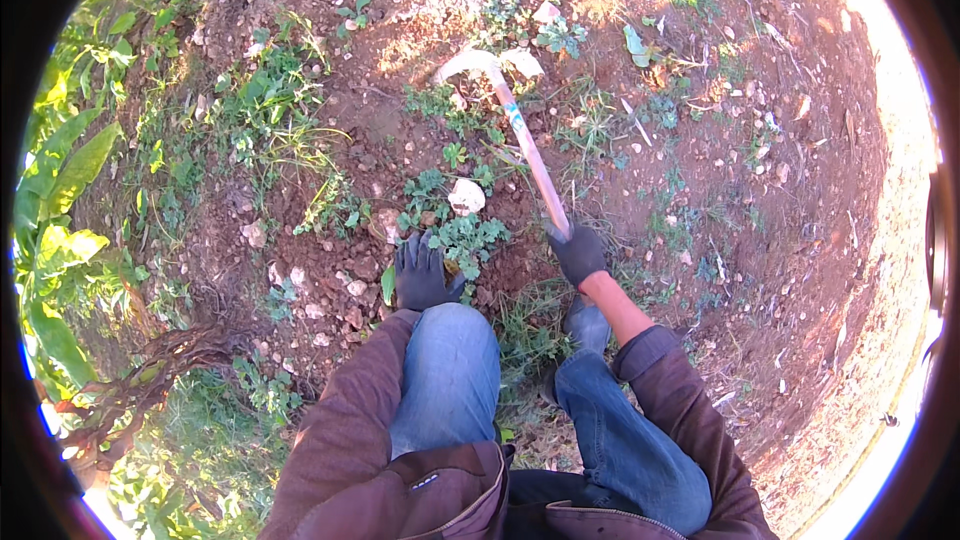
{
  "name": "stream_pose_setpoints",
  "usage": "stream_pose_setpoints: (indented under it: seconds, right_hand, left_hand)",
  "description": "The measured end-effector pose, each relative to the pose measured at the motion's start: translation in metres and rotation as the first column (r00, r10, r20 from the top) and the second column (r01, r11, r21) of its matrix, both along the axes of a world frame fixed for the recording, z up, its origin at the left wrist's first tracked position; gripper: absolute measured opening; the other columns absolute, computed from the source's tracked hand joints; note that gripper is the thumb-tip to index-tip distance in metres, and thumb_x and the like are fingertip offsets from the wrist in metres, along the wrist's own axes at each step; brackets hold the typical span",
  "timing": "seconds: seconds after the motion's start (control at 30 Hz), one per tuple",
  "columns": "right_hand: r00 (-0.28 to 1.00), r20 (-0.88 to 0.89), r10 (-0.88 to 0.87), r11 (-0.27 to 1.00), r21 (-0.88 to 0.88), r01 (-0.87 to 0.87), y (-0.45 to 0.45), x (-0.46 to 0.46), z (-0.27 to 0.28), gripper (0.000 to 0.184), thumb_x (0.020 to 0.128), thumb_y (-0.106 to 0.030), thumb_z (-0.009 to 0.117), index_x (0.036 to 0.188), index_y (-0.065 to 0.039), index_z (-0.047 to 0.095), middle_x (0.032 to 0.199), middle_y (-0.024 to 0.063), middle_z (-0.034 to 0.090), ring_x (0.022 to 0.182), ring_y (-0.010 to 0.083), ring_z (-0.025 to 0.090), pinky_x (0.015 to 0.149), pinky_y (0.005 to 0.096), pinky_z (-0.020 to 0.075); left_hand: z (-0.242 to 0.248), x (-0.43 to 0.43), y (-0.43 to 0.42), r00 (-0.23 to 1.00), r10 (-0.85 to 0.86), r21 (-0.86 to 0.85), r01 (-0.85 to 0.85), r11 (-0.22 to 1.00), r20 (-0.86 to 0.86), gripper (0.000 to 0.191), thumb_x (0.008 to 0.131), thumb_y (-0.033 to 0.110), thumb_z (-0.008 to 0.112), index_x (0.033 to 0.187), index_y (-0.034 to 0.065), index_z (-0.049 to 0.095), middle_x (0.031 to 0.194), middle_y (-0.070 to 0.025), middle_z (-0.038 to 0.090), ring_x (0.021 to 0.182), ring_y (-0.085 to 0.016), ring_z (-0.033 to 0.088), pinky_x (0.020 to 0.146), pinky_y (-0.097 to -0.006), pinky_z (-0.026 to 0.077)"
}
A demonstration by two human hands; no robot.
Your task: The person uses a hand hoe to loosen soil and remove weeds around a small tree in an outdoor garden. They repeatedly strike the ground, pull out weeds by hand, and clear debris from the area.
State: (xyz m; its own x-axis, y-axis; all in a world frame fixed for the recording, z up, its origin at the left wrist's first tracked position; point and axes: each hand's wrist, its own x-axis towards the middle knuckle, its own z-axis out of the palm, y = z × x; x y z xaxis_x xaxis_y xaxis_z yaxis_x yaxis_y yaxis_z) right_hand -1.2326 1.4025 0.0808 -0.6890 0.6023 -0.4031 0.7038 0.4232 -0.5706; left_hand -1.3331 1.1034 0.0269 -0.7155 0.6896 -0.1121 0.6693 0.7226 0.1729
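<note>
My right hand (pixel 579 253), in a dark glove, is wrapped around the lower end of a wooden tool handle (pixel 532 154). The handle slants away up the view to a two-ended, pick-like metal head (pixel 472 64), pale in glare, resting among small weeds. In a matching glove, my left hand (pixel 420 274) reaches down to the soil in front of my bent knee, fingers extended and thumb apart. Just right of those fingers grows a low leafy weed (pixel 472 236). A whitish stone (pixel 466 196) lies at its upper edge.
Loose reddish soil (pixel 330 270) with several stones surrounds my left hand. Weedy clumps (pixel 270 97) stand at the upper left. Large-leaved plants (pixel 67 172) line the left rim, with dried brown stalks (pixel 150 375) below. My shoe (pixel 585 322) is close under my right wrist.
</note>
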Motion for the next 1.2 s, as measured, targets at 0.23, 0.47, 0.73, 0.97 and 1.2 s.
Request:
stream_pose_setpoints:
  seconds: [0.23, 0.47, 0.73, 0.97, 1.2]
  right_hand:
    - [0.986, -0.081, -0.148, 0.973, -0.193, 0.130, 0.007, -0.007, -0.006, 0.049, 0.092, -0.046, 0.073, 0.101, 0.001, 0.072, 0.085, 0.0280, 0.071, 0.079, 0.0447, 0.069, 0.072, 0.0488, 0.0517]
    - [0.998, 0.056, 0.032, 0.999, -0.045, -0.030, -0.017, 0.019, -0.015, 0.059, 0.091, -0.053, 0.072, 0.099, 0.006, 0.070, 0.070, 0.0211, 0.068, 0.065, 0.0343, 0.070, 0.066, 0.0467, 0.0534]
    - [0.981, 0.189, -0.036, 0.950, -0.299, 0.093, -0.030, 0.024, 0.031, 0.058, 0.090, -0.054, 0.073, 0.093, 0.004, 0.072, 0.076, 0.0232, 0.070, 0.074, 0.0379, 0.072, 0.070, 0.0458, 0.0557]
    - [0.978, -0.018, -0.208, 0.932, -0.307, 0.192, -0.033, 0.101, 0.069, 0.043, 0.097, -0.041, 0.071, 0.083, -0.001, 0.066, 0.060, 0.0070, 0.061, 0.052, 0.0145, 0.062, 0.048, 0.0331, 0.0467]
    - [0.737, -0.183, -0.651, 0.728, -0.426, 0.537, 0.061, 0.011, 0.028, 0.038, 0.098, -0.038, 0.071, 0.086, -0.003, 0.065, 0.060, -0.0001, 0.056, 0.047, 0.0118, 0.055, 0.040, 0.0312, 0.0422]
  left_hand:
    - [-0.001, 0.001, -0.001, 1.000, -0.002, -0.055, 0.002, 0.998, 0.012, 0.074, 0.087, 0.062, 0.064, 0.130, 0.0021, 0.064, 0.160, -0.0179, 0.039, 0.151, -0.041, 0.029, 0.122, -0.0619, 0.021]
    - [-0.002, 0.001, -0.003, 0.999, -0.030, -0.028, 0.029, 0.999, -0.021, 0.077, 0.088, 0.066, 0.062, 0.132, 0.0021, 0.064, 0.160, -0.0179, 0.040, 0.150, -0.042, 0.030, 0.121, -0.0624, 0.021]
    - [0.003, -0.004, -0.002, 0.995, -0.066, 0.130, 0.076, 0.989, -0.080, 0.067, 0.082, 0.053, 0.075, 0.123, 0.0009, 0.063, 0.153, -0.0199, 0.044, 0.143, -0.044, 0.039, 0.116, -0.0620, 0.032]
    - [0.000, 0.000, -0.001, 1.000, -0.022, 0.087, 0.023, 0.996, -0.012, 0.067, 0.084, 0.056, 0.071, 0.124, 0.0027, 0.064, 0.155, -0.0181, 0.042, 0.146, -0.044, 0.034, 0.119, -0.0629, 0.027]
    - [-0.005, -0.003, -0.005, 0.994, -0.064, 0.059, 0.069, 0.996, -0.083, 0.070, 0.085, 0.061, 0.068, 0.121, 0.0006, 0.066, 0.156, -0.0172, 0.042, 0.144, -0.044, 0.036, 0.117, -0.0633, 0.028]
